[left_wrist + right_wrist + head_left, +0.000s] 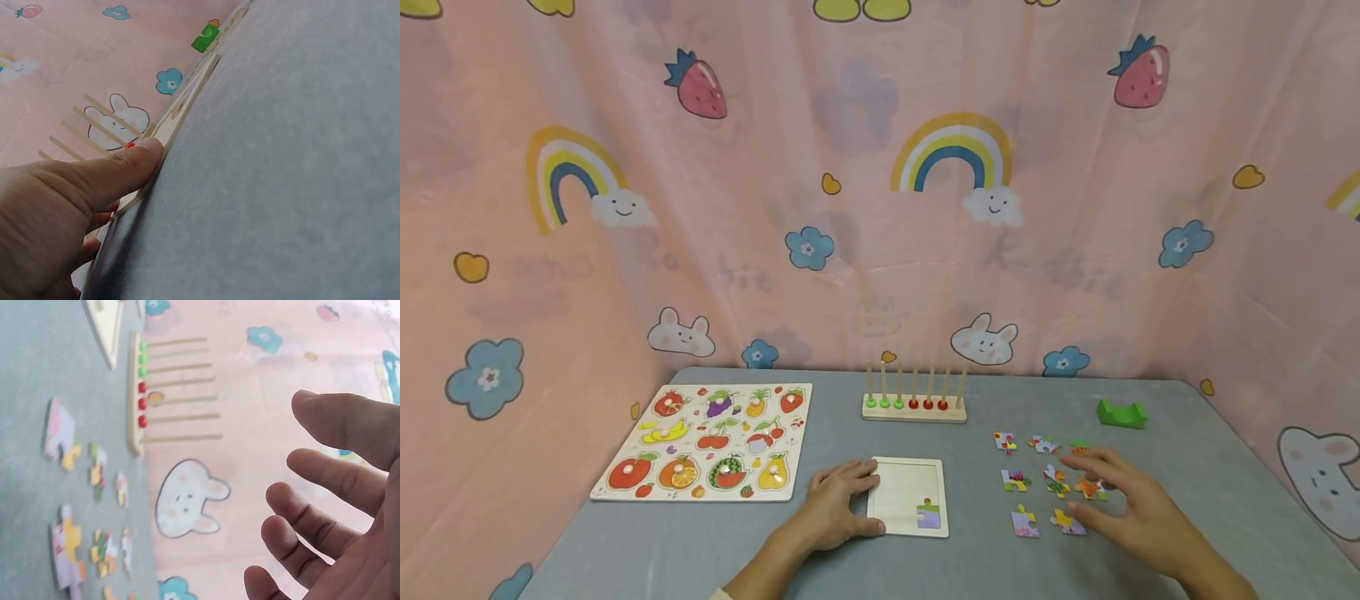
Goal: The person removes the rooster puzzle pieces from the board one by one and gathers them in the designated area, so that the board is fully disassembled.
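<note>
A square wooden puzzle tray (pixel 898 496) lies on the table, with one purple-and-green jigsaw piece (pixel 928 515) in its lower right corner. My left hand (pixel 838 506) holds the tray's left side, thumb at the near corner and fingers toward the far one. In the left wrist view the thumb (pixel 134 164) rests on the tray's edge. To the right, several loose jigsaw pieces (pixel 1024 522) lie spread in rough rows. Above their right side hovers my right hand (pixel 1142 508), fingers spread and holding nothing. In the right wrist view, a gap shows between its thumb and fingers.
A fruit knob-puzzle board (pixel 700 442) lies at the left. Behind the tray stands a wooden peg rack (pixel 914 410) with green and red beads. A green notched block (pixel 1122 414) sits at the back right. A patterned pink curtain (pixel 880 275) hangs behind the table.
</note>
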A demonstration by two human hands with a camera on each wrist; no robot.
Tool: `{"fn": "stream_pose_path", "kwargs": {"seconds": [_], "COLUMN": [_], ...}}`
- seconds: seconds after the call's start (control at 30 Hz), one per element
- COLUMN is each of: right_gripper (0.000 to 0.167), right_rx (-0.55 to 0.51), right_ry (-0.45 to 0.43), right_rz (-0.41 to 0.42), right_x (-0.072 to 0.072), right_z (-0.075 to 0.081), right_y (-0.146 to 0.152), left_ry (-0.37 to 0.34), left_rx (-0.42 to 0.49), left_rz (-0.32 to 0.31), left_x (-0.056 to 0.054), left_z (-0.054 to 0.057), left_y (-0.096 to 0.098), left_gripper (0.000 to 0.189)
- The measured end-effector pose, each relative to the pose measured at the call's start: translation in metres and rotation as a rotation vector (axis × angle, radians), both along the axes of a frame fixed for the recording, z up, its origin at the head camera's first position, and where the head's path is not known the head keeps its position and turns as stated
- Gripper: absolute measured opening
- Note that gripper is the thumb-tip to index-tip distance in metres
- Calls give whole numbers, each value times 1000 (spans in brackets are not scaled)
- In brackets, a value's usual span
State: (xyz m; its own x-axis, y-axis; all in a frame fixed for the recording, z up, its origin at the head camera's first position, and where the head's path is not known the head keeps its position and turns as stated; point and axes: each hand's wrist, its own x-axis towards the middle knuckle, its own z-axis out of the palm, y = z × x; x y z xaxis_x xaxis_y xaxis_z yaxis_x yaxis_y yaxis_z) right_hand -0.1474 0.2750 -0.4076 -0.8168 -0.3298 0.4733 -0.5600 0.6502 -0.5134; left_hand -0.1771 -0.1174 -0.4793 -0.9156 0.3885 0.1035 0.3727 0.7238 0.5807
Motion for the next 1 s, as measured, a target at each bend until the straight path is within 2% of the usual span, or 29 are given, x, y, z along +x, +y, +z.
{"fn": "stream_pose_path", "kwargs": {"seconds": [0.17,0.43,0.7,0.83,1.0], "right_gripper": [50,57,52,51,51], "right_rx": [-5,-38,-50,-68,-92], "right_ry": [11,90,45,14,21], "right_rz": [13,120,121,142,193], "right_x": [3,3,3,3,2], "right_z": [11,21,28,27,26], "right_y": [-11,-27,-52,-64,-76], "left_ry": [-1,4,1,-2,-9], "left_rx": [1,1,6,8,2], "left_rz": [2,0,-3,-4,1], "left_x": [0,0,0,0,0], "left_z": [0,0,0,0,1], "left_y": [0,-1,-1,0,1], "left_gripper": [69,69,68,68,68]}}
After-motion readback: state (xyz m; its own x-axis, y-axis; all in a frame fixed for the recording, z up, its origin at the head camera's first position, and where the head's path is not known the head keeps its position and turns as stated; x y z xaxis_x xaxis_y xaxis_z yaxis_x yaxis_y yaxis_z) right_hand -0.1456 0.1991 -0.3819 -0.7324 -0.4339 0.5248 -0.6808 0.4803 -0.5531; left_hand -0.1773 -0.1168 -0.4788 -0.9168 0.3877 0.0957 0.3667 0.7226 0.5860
